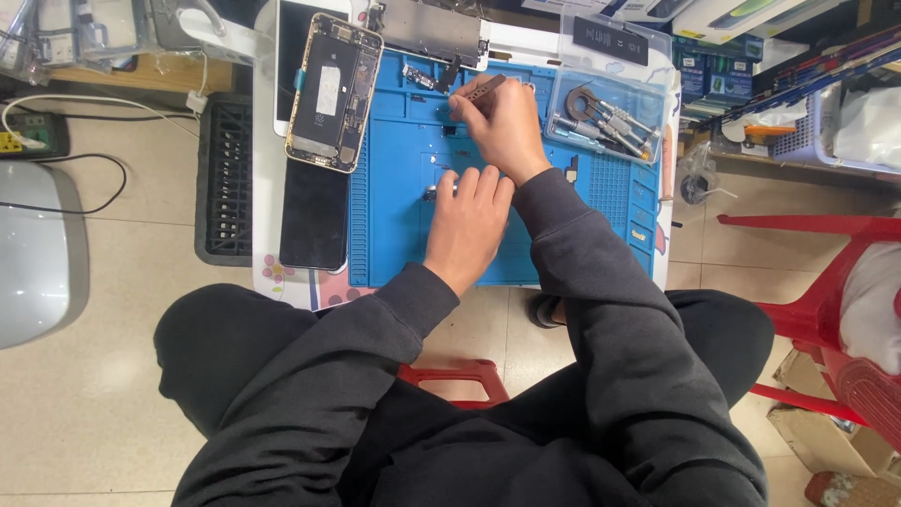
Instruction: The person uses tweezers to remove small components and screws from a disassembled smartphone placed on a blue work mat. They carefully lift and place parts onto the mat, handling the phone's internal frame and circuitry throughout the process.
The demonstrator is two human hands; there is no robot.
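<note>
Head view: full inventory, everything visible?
mat: 1, blue, on the table
opened phone: 1, gold rim, left of mat
dark screen panel: 1, black, below opened phone
tool box: 1, clear, right on mat, holds screwdrivers
tablet: 1, white, under opened phone
red chair: 1, right
power strip: 1, far left
left hand: on mat, over a small metal part
right hand: holds tweezers in its fingers

Both hands extended forward, dark sleeves drawn to the wrists.
The left hand [466, 225] is laid palm down, fingers curled; the right hand [502, 127] is raised beyond it, fingers pinched together.
</note>
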